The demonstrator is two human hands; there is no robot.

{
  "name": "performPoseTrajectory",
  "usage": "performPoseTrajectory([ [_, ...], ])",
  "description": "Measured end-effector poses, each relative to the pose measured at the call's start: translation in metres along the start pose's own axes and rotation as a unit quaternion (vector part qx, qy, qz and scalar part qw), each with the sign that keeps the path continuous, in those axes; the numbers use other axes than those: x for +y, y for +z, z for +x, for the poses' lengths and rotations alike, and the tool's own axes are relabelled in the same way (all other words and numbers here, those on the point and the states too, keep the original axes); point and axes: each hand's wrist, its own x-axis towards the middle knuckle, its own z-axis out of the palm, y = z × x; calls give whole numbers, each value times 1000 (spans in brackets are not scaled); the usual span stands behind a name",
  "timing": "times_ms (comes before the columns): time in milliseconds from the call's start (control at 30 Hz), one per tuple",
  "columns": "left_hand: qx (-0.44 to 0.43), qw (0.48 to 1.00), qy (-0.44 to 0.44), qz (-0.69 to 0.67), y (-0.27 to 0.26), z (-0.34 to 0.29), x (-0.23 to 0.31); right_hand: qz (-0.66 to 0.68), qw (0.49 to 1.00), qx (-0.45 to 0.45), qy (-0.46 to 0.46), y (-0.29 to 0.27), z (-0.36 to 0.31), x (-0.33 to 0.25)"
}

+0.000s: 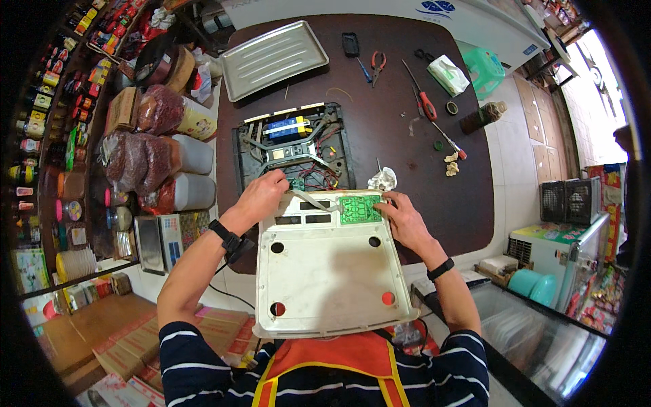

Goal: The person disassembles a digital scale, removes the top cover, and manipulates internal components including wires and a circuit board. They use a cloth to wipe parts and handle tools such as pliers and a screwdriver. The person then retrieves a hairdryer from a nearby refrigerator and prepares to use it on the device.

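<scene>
Left hand (261,198) reaches forward, fingertips bunched beside a small green board (296,184), pinch unclear; right hand (405,220) angles inward, fingers bent at the far right corner of the white cover (325,271), grip unclear. The cover overlaps the table's near edge.

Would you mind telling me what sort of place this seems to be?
Probably a small grocery shop: rows of jars at left, a weighing scale near them, and a glass-topped display case at lower right.
</scene>
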Motion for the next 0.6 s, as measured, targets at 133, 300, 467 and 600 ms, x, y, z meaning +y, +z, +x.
performPoseTrajectory([
  [133, 12, 1000, -15, -13, 3, 0, 1, -78, 996, -20, -27, -6, -9, 6],
  [300, 23, 997, -28, -63, 5, -4, 4, -112, 989, -59, -77, 8, -19, 2],
  [467, 32, 995, -22, -90, 8, -12, 3, -68, 990, -97, -73, 20, -20, 2],
  [600, 40, 991, -40, -123, 8, -14, 1, -32, 992, -90, -78, 12, -20, 2],
])
